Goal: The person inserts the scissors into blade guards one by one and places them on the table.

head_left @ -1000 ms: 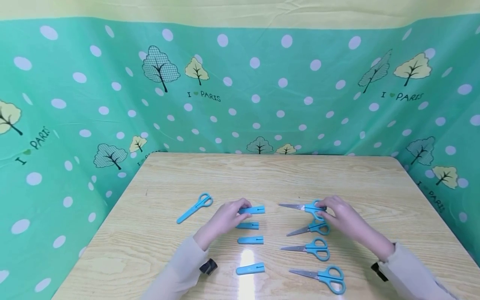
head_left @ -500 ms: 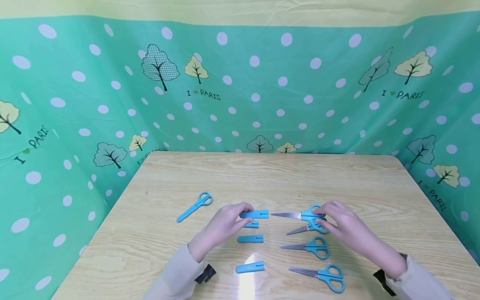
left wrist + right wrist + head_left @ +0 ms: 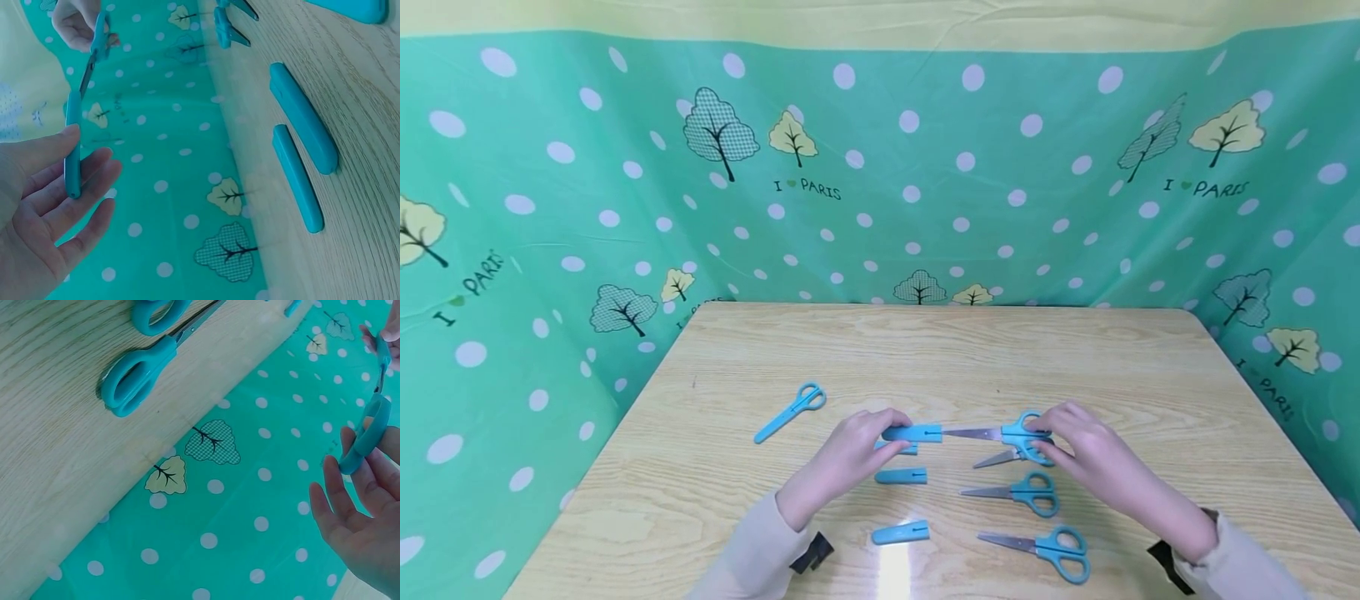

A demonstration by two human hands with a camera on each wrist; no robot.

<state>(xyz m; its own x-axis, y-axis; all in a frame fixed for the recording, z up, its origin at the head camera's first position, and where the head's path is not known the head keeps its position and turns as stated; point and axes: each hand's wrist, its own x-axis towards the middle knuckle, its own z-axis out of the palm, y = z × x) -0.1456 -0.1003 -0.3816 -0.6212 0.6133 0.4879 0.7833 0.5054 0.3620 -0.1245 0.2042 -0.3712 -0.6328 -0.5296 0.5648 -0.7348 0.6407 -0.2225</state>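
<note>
In the head view my left hand pinches a blue scissor sheath between thumb and fingers, its slotted mouth facing right. My right hand holds a pair of blue-handled scissors by the handles, blades closed and aimed left. The blade tip is at the sheath's mouth; most of the blade shows outside. Both things are held above the table, as the left wrist view shows with the sheath in line with the scissors. In the right wrist view the fingers hold the scissors' handle.
Below the held pieces lie more sheaths, including a middle one and a near one. Bare scissors and nearer scissors lie right of them, another pair partly hidden. Sheathed scissors lie left on the wooden table.
Both hands have lifted the sheath and scissors off the table and brought them together. The gap between blade tip and sheath mouth has closed.
</note>
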